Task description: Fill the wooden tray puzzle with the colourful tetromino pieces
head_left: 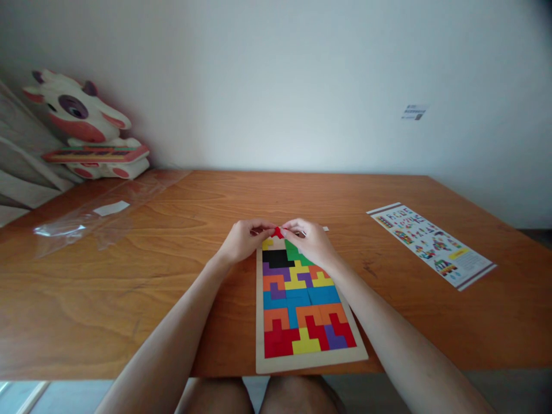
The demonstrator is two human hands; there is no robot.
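Between both hands, over the far end of a wooden puzzle board (260,339), is a small red puzzle piece (278,232). My left hand (244,238) pinches its left side with thumb and fingers. On the other side, my right hand (311,238) pinches it too, covering part of the board's far right corner. Colourful block pieces fill most of the tray: black pieces (276,259), blue pieces (297,299), a yellow T-shaped piece (306,343) and red pieces (280,343) among them. A bare pale patch (278,244) shows near the far edge, just below the red piece.
A printed pattern sheet (431,244) lies on the wooden table (129,305) to the right. Clear plastic wrapping (77,227) with a white label lies at the left. A cow-shaped toy keyboard (97,129) stands at the back left, against the wall (276,86).
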